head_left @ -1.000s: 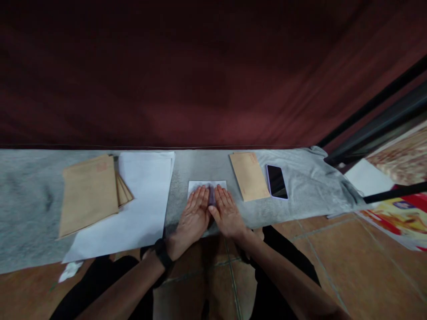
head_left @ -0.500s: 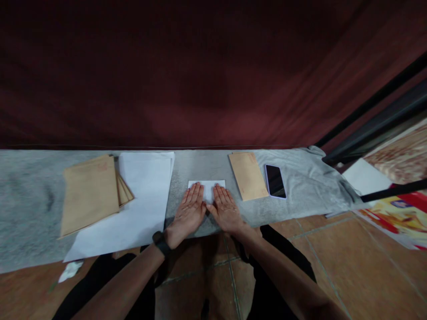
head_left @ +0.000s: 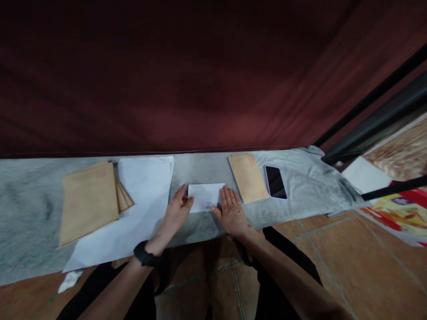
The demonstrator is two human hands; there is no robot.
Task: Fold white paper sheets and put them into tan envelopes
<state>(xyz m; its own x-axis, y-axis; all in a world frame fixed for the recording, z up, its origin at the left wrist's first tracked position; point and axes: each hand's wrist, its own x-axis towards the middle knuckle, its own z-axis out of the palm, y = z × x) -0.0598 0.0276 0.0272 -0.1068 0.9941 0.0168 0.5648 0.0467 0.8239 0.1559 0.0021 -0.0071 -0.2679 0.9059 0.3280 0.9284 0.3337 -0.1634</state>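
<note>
A small folded sheet of white paper (head_left: 204, 198) lies flat on the grey cloth in front of me. My right hand (head_left: 232, 212) rests flat over its right end, fingers stretched out and the thumb pointing left across the paper. At the left end of the paper is my left hand (head_left: 177, 212), its fingers bent and apart from the thumb, with nothing in them. Whether its fingertips touch the paper's edge, I cannot tell.
Brown envelopes (head_left: 88, 200) lie on large white sheets (head_left: 147, 186) to the left. On the right are another brown envelope (head_left: 248, 178) and a phone (head_left: 275, 182). Grey cloth (head_left: 26, 213) covers the bench, and a dark red curtain (head_left: 200, 89) hangs behind it.
My left hand has lifted off the paper and moved left to its edge. My right hand stays flat, slightly further right, and more of the paper shows.
</note>
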